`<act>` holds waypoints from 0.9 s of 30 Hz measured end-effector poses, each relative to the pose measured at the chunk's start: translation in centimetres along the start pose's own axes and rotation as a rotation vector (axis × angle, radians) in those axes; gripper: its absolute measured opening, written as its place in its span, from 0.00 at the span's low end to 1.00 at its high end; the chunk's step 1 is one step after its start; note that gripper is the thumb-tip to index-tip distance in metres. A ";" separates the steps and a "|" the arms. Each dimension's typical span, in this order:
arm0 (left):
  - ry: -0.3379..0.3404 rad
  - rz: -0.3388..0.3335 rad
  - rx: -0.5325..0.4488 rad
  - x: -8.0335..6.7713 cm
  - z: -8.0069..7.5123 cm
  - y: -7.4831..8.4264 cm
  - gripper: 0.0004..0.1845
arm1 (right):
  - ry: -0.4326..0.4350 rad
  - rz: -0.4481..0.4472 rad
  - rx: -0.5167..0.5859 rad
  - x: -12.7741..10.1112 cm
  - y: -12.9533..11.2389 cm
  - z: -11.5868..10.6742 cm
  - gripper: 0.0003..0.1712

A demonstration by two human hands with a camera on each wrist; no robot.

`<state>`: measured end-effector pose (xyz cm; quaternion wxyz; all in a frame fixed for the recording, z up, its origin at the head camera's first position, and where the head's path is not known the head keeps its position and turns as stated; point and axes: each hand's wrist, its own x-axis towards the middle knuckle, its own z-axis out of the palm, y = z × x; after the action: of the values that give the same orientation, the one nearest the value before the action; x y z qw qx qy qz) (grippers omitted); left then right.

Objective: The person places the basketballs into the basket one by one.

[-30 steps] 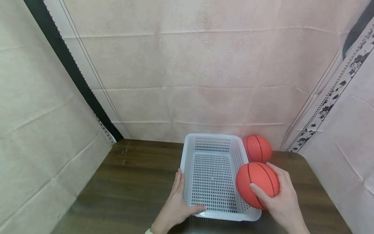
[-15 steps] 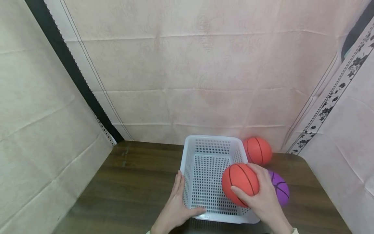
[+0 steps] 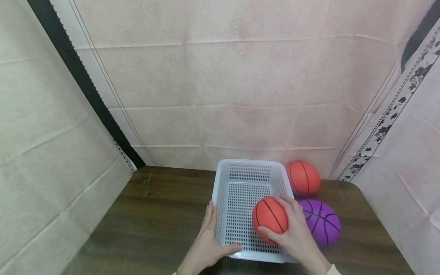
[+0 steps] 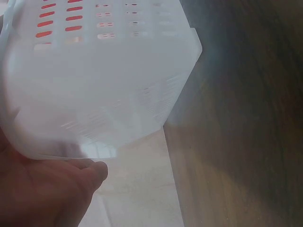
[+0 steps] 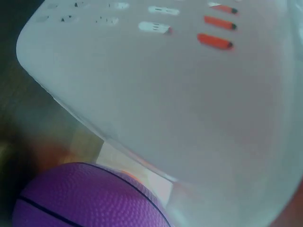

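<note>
The left hand (image 3: pixel 209 244) lay at the seven o'clock corner of a white slotted basket (image 3: pixel 240 198), its fingers straight along the nine o'clock wall and its thumb stretched apart from them over the near rim; the basket reached away from that hand toward one and two o'clock. The right hand (image 3: pixel 296 232) was clamped round an orange ball (image 3: pixel 269 219), which sat at about ten o'clock from the middle of the hand, thumb on its near side and fingers over its far side. That ball was within the basket, toward its five o'clock corner; whether it touched the floor there could not be told. A purple ball (image 3: pixel 324 223) with black lines lay between two and three o'clock from the right hand, outside the basket and partly hidden by the hand. Farther off, near twelve o'clock from that hand, a second orange ball (image 3: pixel 303 177) lay just beside the basket's one o'clock corner. Beyond the brown table (image 3: pixel 154 217) hung a pale cloth (image 3: pixel 240 88).
</note>
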<state>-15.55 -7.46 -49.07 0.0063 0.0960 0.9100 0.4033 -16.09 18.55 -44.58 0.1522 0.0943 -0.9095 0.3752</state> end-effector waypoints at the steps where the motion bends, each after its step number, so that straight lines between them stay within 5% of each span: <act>1: 0.000 0.001 0.000 0.0 0.0 0.0 0.72 | -0.004 -0.005 -0.006 0.0 0.0 0.2 0.52; 10: -0.001 0.009 0.003 0.0 -0.1 0.0 0.72 | -0.043 -0.078 -0.111 -0.2 0.6 1.9 0.50; 19: 0.005 0.005 0.005 0.1 0.0 0.0 0.71 | -0.095 -0.178 -0.142 0.0 0.6 2.3 0.34; 27: 0.016 0.019 0.009 -0.1 0.1 0.0 0.71 | -0.077 -0.167 -0.153 -0.4 0.6 1.8 0.32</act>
<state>-15.44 -7.41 -49.20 -0.0053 0.1012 0.9110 0.3998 -16.24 17.77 -46.31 0.1546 0.1722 -0.9297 0.2866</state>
